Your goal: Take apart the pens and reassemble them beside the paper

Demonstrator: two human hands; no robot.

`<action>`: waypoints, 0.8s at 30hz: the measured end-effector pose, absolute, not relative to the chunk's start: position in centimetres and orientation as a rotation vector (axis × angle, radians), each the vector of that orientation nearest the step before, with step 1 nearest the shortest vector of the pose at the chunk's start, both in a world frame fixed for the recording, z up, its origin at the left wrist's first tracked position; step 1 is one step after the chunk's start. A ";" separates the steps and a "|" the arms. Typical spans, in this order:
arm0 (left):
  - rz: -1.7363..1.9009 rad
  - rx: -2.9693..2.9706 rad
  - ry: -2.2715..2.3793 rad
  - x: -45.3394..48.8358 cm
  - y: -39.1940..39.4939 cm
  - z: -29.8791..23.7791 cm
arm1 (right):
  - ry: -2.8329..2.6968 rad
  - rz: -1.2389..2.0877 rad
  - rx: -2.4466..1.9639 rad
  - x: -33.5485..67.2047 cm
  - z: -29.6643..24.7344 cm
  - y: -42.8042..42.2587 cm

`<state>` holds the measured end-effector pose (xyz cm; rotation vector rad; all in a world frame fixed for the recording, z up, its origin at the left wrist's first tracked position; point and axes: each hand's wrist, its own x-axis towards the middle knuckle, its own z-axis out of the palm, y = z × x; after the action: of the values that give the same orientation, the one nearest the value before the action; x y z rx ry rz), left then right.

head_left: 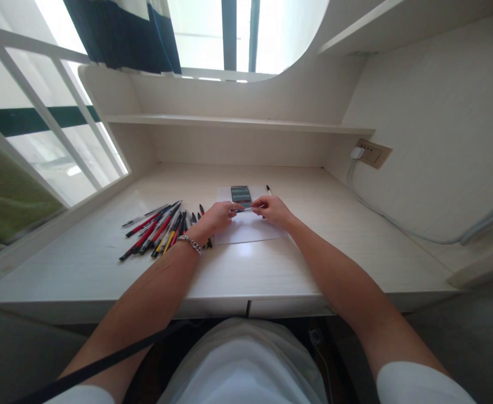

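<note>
Between my two hands a slim pen point(243, 210) lies crosswise, one end in each hand's fingers. My left hand point(223, 215) pinches its left end, and a bracelet point(190, 243) circles that wrist. The fingers of my right hand point(272, 210) are closed on the other end. Beneath them is a white sheet of paper point(246, 233), with a dark rectangular object like a phone point(241, 194) just beyond the fingers. Left of the sheet lies a loose pile of pens point(162, 227) in red, black, yellow and clear. Another pen point(269, 189) rests past my right hand.
The pale desk point(339, 247) has a raised shelf point(238, 123) along its back. On the right wall a socket point(373, 153) holds a white plug, whose cable point(392, 216) runs down the wall. White rails point(40, 101) stand at the left.
</note>
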<state>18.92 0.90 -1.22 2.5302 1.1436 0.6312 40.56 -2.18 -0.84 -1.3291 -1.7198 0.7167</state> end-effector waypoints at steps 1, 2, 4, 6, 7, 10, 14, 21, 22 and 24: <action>0.638 2.533 1.143 18.9 1.0 -1.3 | -1.707 0.708 -1.328 40.7 -0.9 -2.1; 0.644 2.532 1.146 18.9 1.2 -1.4 | -1.698 0.704 -1.327 40.7 -0.9 -2.1; 0.648 2.514 1.167 18.8 1.4 -1.7 | -1.685 0.704 -1.332 40.8 -0.9 -2.1; 0.644 2.492 1.201 18.7 1.6 -1.8 | -1.675 0.705 -1.341 40.9 -0.9 -2.0; 0.642 2.485 1.215 18.7 1.6 -1.7 | -1.668 0.706 -1.347 40.9 -0.8 -2.0; 0.636 2.485 1.243 18.5 1.6 -1.4 | -1.656 0.719 -1.369 41.1 -0.7 -2.0; 0.605 2.498 1.281 18.3 1.3 -0.8 | -1.625 0.730 -1.386 41.5 -0.4 -2.0; 0.553 2.494 1.366 18.1 0.6 0.2 | -1.588 0.775 -1.381 42.3 -0.6 -1.8; 0.542 2.495 1.371 18.1 0.6 0.3 | -1.581 0.779 -1.378 42.6 -0.6 -1.7; 0.533 2.505 1.377 17.9 0.6 0.3 | -1.558 0.786 -1.378 43.2 -0.6 -1.6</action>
<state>17.88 0.63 0.35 2.5045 1.3767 0.5327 43.15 -1.63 -0.58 -1.3775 -1.5579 0.7861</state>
